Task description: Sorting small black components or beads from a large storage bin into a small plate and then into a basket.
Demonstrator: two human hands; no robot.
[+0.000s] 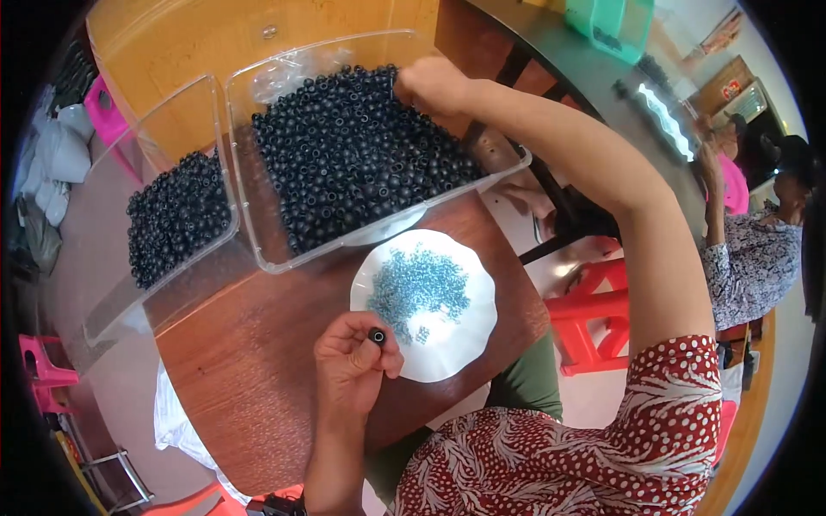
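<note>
My left hand (pixel 351 354) pinches a small black cylindrical piece (pixel 377 336), its ringed end facing up, beside the near left rim of a white scalloped plate (pixel 469 348). On that plate lies a spread of tiny pale-blue, clear-looking pieces (pixel 417 284). My right arm stretches out to a large clear plastic bin (pixel 267 236), heaped with black round pieces (pixel 353 159) that have ringed openings. At the far right of the heap, my right hand (pixel 434 86) has its fingers curled closed; whatever they hold is hidden.
A second clear bin (pixel 163 292) with similar black pieces stands left of the large one. The plate rests on a brown wooden table (pixel 249 370). Red stools (pixel 594 318) stand at right. Another person (pixel 757 258) sits at a dark table (pixel 568 77) bearing a green basket (pixel 611 26).
</note>
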